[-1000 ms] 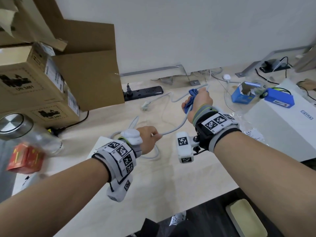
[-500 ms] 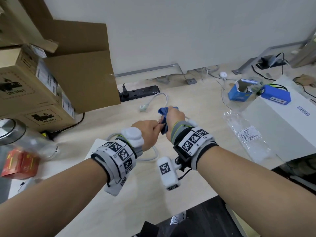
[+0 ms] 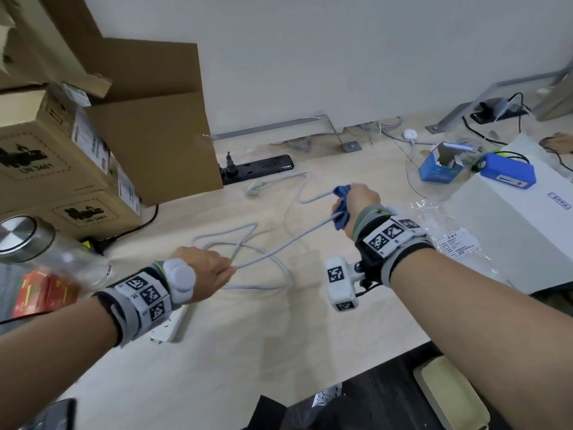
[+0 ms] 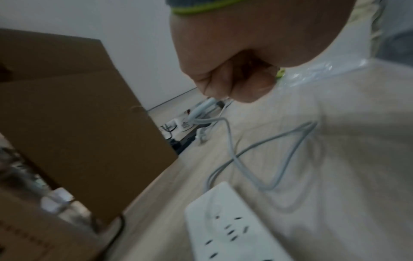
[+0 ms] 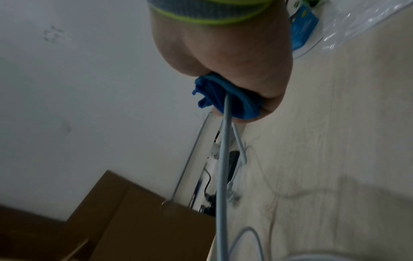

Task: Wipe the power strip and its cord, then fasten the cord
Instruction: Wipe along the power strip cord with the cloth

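Fingers of the right hand (image 3: pixel 356 201) clamp a blue cloth (image 3: pixel 340 209) round the cord (image 3: pixel 288 243), left hand (image 3: pixel 204 271) pinching it taut – mid cord-wipe, power strip (image 4: pixel 225 227) near left – next, probably slide cloth along toward the far plug (image 3: pixel 255 188)

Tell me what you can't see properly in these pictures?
- White power strip: cut off by the left wrist view's bottom edge; in the head view the left arm hides most of it.
- Left hand: its fingertips on the grey cord are curled out of sight.
- Blue cloth: mostly buried in the right hand, so how it wraps the cord is hidden.
- Cord's plug: too small and blurred to make out.
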`<state>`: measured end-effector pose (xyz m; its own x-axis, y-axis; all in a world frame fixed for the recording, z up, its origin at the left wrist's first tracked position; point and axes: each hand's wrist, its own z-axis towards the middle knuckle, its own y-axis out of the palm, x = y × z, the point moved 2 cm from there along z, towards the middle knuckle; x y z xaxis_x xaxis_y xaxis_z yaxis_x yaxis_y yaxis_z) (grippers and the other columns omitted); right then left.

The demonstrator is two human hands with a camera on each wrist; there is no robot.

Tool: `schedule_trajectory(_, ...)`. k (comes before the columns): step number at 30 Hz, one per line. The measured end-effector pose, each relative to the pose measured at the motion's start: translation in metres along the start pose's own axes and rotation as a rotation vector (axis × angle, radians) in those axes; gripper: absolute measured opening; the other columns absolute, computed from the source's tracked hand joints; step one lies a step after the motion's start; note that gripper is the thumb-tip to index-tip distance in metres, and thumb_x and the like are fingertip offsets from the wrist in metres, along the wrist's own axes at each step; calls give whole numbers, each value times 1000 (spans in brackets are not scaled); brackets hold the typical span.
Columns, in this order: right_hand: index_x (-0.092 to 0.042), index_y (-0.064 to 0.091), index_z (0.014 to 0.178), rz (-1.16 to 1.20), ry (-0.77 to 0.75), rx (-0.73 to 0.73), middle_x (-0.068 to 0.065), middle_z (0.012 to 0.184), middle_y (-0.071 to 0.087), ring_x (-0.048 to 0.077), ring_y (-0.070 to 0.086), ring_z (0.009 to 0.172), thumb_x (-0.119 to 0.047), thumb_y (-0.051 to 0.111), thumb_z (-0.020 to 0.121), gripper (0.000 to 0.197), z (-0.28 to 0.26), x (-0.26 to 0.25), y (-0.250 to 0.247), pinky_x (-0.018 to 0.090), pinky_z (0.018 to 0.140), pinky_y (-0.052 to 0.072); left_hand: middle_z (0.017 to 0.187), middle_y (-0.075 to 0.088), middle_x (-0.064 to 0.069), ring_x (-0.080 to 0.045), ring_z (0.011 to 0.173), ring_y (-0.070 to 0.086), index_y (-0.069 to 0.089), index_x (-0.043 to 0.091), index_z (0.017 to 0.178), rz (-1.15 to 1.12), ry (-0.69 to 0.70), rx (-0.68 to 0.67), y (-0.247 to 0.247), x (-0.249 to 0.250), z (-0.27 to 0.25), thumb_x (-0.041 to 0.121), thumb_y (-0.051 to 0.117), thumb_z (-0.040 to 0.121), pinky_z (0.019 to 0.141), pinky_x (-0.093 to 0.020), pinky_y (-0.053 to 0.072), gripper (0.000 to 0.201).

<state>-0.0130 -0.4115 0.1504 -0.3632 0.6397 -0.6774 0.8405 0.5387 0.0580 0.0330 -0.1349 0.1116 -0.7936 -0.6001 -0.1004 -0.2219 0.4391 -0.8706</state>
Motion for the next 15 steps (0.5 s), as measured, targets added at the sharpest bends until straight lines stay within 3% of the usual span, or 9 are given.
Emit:
schedule_trajectory(4, -12, 42, 65, 5, -49, -83, 3, 55, 38, 16, 35, 47, -26, 31, 99, 38, -11, 18, 29, 12, 36, 30, 117, 60, 3, -24, 101, 60, 51, 25, 113, 115, -94, -159, -6, -16, 19, 44, 26, 97, 76, -30, 41, 35)
schedule_trajectory(7, -16, 36, 62, 25, -47, -109, 1, 42, 34, 13, 34, 34, -22, 29, 93, 33, -11, 21, 39, 11, 40, 29, 117, 61, 1, -24, 100, 61, 47, 24, 120, -202, -115, -45, -18, 10, 29, 37, 40, 93, 82, -32, 47, 31)
schedule_trajectory(10, -14, 36, 61, 114, -53, -117, 0, 33, 30, 11, 29, 25, -21, 29, 93, 33, -10, 11, 42, 10, 40, 30, 109, 64, 1, -25, 96, 61, 52, 26, 118, -529, -114, 165, -34, 42, 34, 41, 44, 93, 86, -37, 49, 30)
schedule_trajectory(13, -10, 43, 68, 213, -122, -97, 3, 51, 37, 15, 35, 40, -24, 35, 98, 34, -15, 3, 44, 18, 42, 32, 112, 65, -5, -26, 98, 61, 58, 14, 110, -665, -98, 115, -50, 59, 44, 27, 40, 98, 83, -33, 47, 25)
schedule_trajectory(15, -9, 47, 71, 203, -152, -89, 5, 51, 42, 18, 39, 43, -30, 38, 99, 36, -17, 7, 50, 24, 46, 35, 112, 65, -5, -22, 93, 59, 62, 14, 99, -675, -86, 110, -59, 64, 47, 17, 37, 99, 76, -28, 42, 25)
